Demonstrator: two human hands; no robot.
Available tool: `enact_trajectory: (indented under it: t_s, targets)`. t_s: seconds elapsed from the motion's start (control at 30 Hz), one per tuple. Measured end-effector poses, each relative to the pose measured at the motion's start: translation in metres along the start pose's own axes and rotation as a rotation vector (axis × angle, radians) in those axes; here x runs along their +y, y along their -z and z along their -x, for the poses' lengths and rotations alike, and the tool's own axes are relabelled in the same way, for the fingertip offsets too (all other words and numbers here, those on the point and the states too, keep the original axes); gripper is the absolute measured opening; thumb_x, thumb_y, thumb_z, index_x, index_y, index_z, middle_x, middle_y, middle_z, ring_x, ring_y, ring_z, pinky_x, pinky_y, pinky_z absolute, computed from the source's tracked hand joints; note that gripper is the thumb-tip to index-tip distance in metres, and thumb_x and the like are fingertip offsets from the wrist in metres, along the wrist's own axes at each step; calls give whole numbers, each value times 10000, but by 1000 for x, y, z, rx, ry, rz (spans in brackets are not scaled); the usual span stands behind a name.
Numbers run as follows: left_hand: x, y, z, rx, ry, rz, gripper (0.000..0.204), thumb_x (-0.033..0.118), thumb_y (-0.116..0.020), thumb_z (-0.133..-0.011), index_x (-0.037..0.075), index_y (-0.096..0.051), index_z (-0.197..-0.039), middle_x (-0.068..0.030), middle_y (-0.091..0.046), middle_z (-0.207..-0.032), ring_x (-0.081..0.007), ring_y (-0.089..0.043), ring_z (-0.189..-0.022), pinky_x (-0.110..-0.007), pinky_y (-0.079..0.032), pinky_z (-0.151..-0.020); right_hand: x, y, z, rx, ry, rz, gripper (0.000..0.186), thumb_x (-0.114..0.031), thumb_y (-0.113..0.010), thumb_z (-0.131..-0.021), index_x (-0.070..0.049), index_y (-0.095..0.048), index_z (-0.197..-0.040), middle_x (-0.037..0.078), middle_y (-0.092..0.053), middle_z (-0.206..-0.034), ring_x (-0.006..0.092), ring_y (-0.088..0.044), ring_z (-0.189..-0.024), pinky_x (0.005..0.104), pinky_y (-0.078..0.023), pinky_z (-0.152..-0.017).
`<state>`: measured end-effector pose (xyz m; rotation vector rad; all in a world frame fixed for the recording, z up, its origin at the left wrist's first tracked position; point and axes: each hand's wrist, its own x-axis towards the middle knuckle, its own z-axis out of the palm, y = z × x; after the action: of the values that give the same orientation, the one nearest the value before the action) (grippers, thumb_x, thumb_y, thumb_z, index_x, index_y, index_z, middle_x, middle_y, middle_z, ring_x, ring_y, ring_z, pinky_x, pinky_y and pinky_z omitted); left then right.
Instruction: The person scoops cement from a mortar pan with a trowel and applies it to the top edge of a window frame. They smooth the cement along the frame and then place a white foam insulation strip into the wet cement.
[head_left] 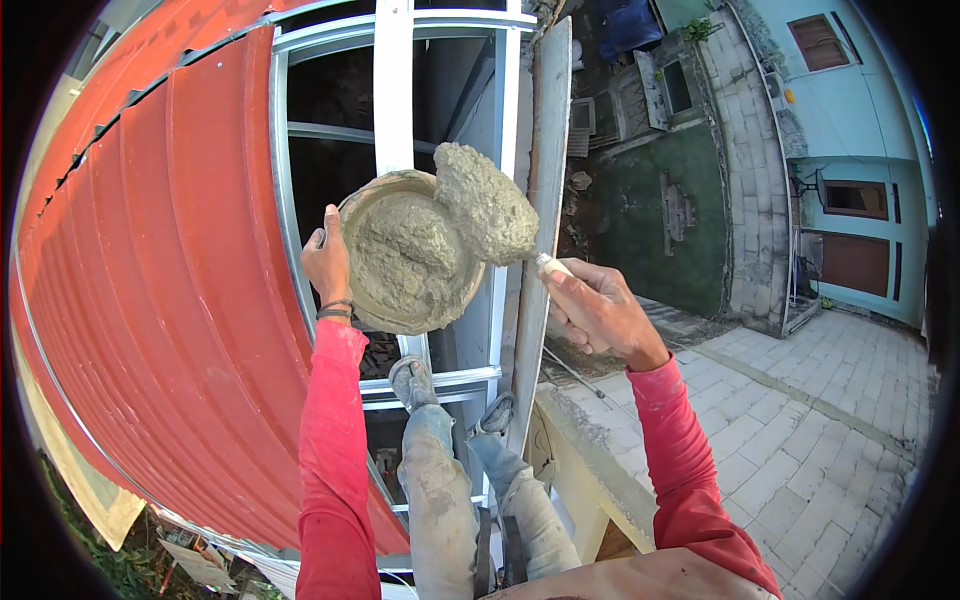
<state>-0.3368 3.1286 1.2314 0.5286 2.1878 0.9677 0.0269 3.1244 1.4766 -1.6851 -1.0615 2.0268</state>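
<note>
My left hand (326, 262) grips the left rim of a round bowl (400, 310) full of wet grey mortar (400, 250). My right hand (590, 305) is closed on the pale handle of a trowel (548, 264), whose blade is hidden under a heaped lump of mortar (483, 205) overlapping the bowl's upper right side in view. Below the bowl, my shoes (413, 382) are on or just over light metal framing (440, 375).
Red corrugated roofing (170, 260) slopes away on the left. Metal beams (393, 80) cross dark openings. A narrow grey board (550, 120) runs along the right edge, with a drop beyond it to a paved yard (780, 420) beside a pale turquoise building (840, 110).
</note>
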Motion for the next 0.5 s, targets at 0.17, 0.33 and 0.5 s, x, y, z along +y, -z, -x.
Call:
enact_trajectory:
  t_s: [0.17, 0.33, 0.5]
  targets:
    - [20, 11, 16, 90, -21, -21, 1039, 731, -651, -919, -219, -590, -1333, -387, -625, -1359, -448, -616, -1311, -475, -442, -1152, -110, 70, -50, 178, 72, 126, 375, -371, -635, -1014, -26, -669, -1156, 26, -619, -789, 81, -554, -519, 238, -448, -407]
    - [23, 10, 20, 114, -9, -24, 1035, 735, -660, -908, -203, -597, -1341, -375, -627, -1369, -444, -612, -1317, -472, -441, -1152, -221, 133, -241, 284, 124, 428, 250, -266, -628, -968, -20, -668, -977, 36, -640, -721, 117, -596, -548, 285, -471, -417]
    - [23, -5, 22, 74, -8, -5, 1026, 726, -657, -916, -211, -598, -1329, -376, -631, -1361, -439, -614, -1316, -471, -442, -1151, -245, 137, -334, 600, 271, 881, 302, -286, -611, -969, -1, -635, -875, 57, -598, -700, 174, -598, -586, 333, -484, -470]
